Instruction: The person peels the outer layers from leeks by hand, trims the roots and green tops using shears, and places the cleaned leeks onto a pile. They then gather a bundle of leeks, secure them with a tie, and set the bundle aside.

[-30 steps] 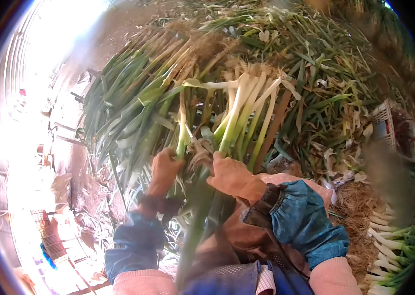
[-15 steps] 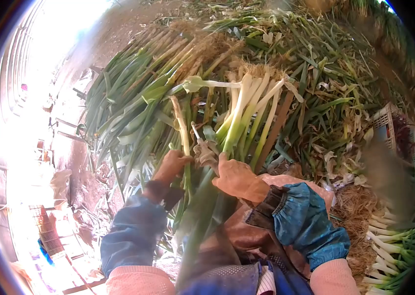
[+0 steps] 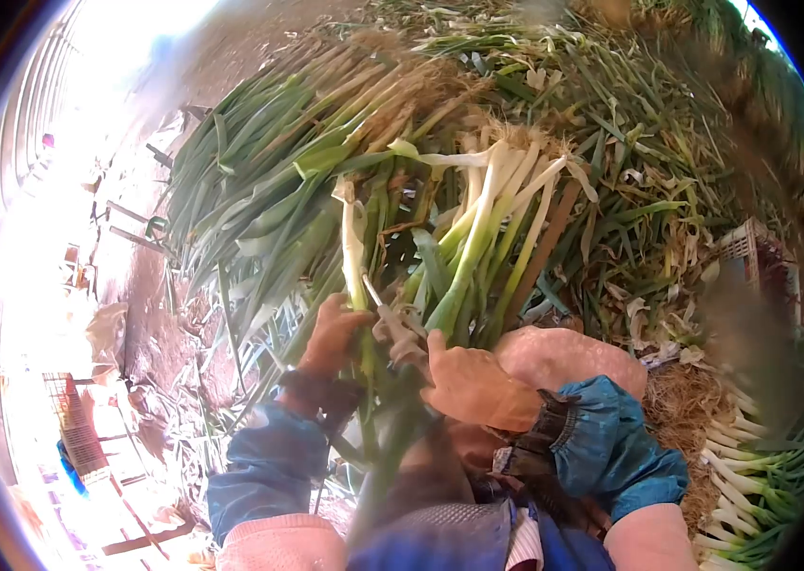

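Note:
My left hand (image 3: 333,333) is closed around a green onion (image 3: 353,249) standing upright, its white shaft above my fingers and its green leaves running down toward my lap. Loose skin hangs at its top end. My right hand (image 3: 478,383) grips a blow gun (image 3: 396,325) that looks wrapped in dirty cloth, its thin metal nozzle tilted up against the onion's shaft. My right index finger points upward; the other fingers are partly hidden. Beyond my right hand lies a bunch of pale, peeled green onions (image 3: 490,224), roots away from me.
A heap of unpeeled green onions (image 3: 259,181) lies ahead left. Stripped leaves (image 3: 630,181) pile up ahead right. More peeled onions (image 3: 730,476) lie in a row at lower right, by a heap of roots (image 3: 683,404). A plastic crate (image 3: 743,243) stands at right.
The onion in my left hand now shows a cleaner, whiter shaft, where brownish skin covered it before. The nozzle has come closer to it. My view has shifted slightly.

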`<state>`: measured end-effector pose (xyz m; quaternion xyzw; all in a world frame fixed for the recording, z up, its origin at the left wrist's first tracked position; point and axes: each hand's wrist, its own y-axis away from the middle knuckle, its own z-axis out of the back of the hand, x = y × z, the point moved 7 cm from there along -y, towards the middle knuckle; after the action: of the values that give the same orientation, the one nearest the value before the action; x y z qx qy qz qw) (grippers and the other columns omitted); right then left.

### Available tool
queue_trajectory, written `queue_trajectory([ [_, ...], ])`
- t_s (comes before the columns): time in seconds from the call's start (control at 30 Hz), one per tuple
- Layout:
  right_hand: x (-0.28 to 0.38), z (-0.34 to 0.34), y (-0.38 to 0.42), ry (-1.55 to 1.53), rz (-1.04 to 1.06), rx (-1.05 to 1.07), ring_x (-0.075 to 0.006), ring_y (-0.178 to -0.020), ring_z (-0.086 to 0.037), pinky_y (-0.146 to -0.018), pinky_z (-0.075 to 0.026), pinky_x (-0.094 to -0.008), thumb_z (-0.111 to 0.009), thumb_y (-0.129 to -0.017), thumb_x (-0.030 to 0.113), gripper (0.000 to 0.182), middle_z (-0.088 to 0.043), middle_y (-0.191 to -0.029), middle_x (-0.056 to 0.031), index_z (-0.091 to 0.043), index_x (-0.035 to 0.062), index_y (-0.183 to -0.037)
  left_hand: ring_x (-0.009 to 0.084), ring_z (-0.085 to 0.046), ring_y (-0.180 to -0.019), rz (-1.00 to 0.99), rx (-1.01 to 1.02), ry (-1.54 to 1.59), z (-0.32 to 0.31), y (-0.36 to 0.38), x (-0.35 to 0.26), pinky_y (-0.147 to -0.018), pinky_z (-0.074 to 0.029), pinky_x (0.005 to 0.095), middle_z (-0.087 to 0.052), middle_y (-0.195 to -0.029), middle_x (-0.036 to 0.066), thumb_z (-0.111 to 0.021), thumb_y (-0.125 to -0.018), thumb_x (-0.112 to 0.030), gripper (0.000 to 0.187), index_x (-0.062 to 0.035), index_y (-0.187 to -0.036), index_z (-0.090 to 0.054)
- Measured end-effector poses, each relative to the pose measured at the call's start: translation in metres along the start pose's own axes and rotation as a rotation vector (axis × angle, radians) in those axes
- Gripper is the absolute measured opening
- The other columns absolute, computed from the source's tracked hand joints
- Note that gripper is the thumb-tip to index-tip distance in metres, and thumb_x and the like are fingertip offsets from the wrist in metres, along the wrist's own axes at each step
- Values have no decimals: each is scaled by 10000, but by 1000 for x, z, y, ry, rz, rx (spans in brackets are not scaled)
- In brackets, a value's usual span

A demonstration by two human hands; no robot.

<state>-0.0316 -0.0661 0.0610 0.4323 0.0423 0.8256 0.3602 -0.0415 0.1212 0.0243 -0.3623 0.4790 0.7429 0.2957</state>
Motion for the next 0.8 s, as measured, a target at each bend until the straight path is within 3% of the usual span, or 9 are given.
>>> queue_trajectory([
  [0.1,6,-4,-9,69,-15,-56,-449,-785,-602,-727,-491,-473,-610,-731,188,436,-597,-764,-304,-385,-87,-985,174,-607,-660,-63,-40,103,-1,-3,21,-500,-476,306,-607,-795,117,-684,-736,-136,393,44,-1038,-509],
  [0.23,7,-8,-50,139,-32,-71,-430,-843,-603,-783,-479,-461,-539,-733,172,423,-599,-841,-311,-416,-118,-1015,196,-603,-693,-113,-63,-99,-2,8,28,-593,-487,316,-611,-832,133,-728,-713,-186,505,49,-1080,-473],
  [0.33,22,2,-74,118,13,-109,-424,-867,-603,-805,-474,-455,-542,-729,175,421,-602,-876,-306,-429,-114,-1014,158,-606,-681,-153,-33,-14,-3,10,40,-533,-480,278,-622,-857,142,-644,-785,-92,458,38,-1171,-435],
  [0.37,20,-1,-87,118,-22,-139,-417,-883,-604,-812,-475,-445,-539,-733,177,407,-601,-890,-308,-442,-116,-998,204,-599,-757,-136,-43,-5,0,10,45,-635,-484,328,-598,-885,149,-711,-717,-175,486,22,-1094,-474],
  [0.47,28,4,-106,101,-45,-166,-415,-892,-604,-815,-476,-439,-537,-737,175,390,-601,-891,-310,-454,-119,-978,226,-599,-762,-74,-41,33,3,15,51,-655,-482,349,-589,-888,152,-693,-721,-166,474,14,-1099,-473],
  [0.5,31,8,-112,203,-43,-257,-350,-795,-651,-702,-523,-399,-484,-786,184,345,-627,-797,-264,-478,-132,-926,235,-602,-773,-74,-38,7,3,17,52,-664,-482,353,-590,-899,159,-691,-718,-165,484,16,-1108,-467],
  [0.6,35,10,-114,207,-37,-295,-346,-797,-653,-694,-525,-392,-510,-774,185,370,-630,-790,-257,-460,-140,-944,256,-611,-806,-106,-52,-75,5,22,50,-691,-483,362,-593,-932,183,-688,-709,-165,526,19,-1138,-444],
  [0.7,42,-1,-88,163,-38,-165,-425,-869,-604,-800,-476,-451,-546,-744,172,404,-602,-866,-305,-415,-109,-1003,273,-619,-837,-181,-93,-118,4,20,47,-712,-484,368,-597,-955,207,-690,-702,-166,582,14,-1178,-409],
  [0.8,32,-9,-57,140,-63,-45,-437,-853,-597,-783,-478,-461,-565,-743,188,417,-600,-852,-301,-394,-88,-1006,296,-624,-841,-225,-134,-153,7,16,42,-716,-487,378,-606,-941,215,-679,-708,-164,606,7,-1204,-377],
])
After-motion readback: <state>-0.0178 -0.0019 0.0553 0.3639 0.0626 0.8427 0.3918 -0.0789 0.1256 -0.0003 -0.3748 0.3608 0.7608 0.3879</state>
